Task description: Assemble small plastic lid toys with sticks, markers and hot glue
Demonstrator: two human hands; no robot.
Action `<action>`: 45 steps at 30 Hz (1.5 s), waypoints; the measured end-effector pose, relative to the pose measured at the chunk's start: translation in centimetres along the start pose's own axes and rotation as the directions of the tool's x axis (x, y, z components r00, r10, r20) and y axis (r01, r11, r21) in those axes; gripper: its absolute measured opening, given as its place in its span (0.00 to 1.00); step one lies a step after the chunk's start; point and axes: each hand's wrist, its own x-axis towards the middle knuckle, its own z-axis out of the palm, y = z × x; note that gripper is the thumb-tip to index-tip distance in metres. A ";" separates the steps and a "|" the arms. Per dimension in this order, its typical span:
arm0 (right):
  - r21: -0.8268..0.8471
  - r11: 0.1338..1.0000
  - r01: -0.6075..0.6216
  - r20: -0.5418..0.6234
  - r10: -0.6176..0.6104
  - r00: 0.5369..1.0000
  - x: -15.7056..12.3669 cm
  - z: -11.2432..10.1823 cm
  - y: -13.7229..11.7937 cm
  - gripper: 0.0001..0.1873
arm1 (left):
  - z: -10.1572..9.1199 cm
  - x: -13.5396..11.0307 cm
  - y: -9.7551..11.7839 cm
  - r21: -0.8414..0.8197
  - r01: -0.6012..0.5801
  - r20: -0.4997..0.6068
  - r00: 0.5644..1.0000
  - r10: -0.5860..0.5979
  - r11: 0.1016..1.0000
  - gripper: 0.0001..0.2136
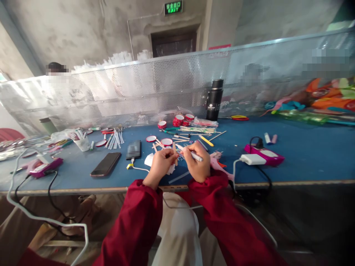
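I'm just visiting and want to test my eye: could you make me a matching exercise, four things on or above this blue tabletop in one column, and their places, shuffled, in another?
Things
1. Slim white pen
2. Flat, pale wooden stick
3. Tall, black, cylindrical flask
4. Dark, rectangular phone

Places
A. Upright near the silvery, perforated metal screen
B. In the fingers of the bare left hand
C. Flat on the blue tabletop, left of both hands
D. In the bare right hand

Pairs: 1-D, 2-B, 3-A, 4-C
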 end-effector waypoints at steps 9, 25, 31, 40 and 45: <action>-0.004 1.000 -0.007 0.021 0.007 1.000 0.0 0.0 -0.1 0.11 | 0.0 -0.1 0.1 0.023 0.007 0.001 1.000 -0.007 1.000 0.13; -0.006 1.000 -0.003 0.002 0.003 1.000 0.0 -0.1 0.0 0.11 | 0.0 -0.1 0.4 0.004 0.010 0.018 1.000 -0.010 1.000 0.13; -0.016 1.000 -0.004 0.028 0.004 1.000 -0.1 -0.1 0.1 0.11 | 0.0 -0.1 0.5 0.021 0.001 0.017 1.000 -0.001 1.000 0.13; -0.018 1.000 0.004 0.021 -0.004 1.000 -0.1 0.0 0.2 0.11 | 0.0 -0.1 0.3 0.037 0.003 0.013 1.000 -0.003 0.999 0.12; -0.022 1.000 -0.004 0.023 0.005 1.000 -0.1 0.0 0.3 0.11 | -0.1 -0.1 0.4 0.044 0.007 0.011 1.000 -0.007 0.999 0.13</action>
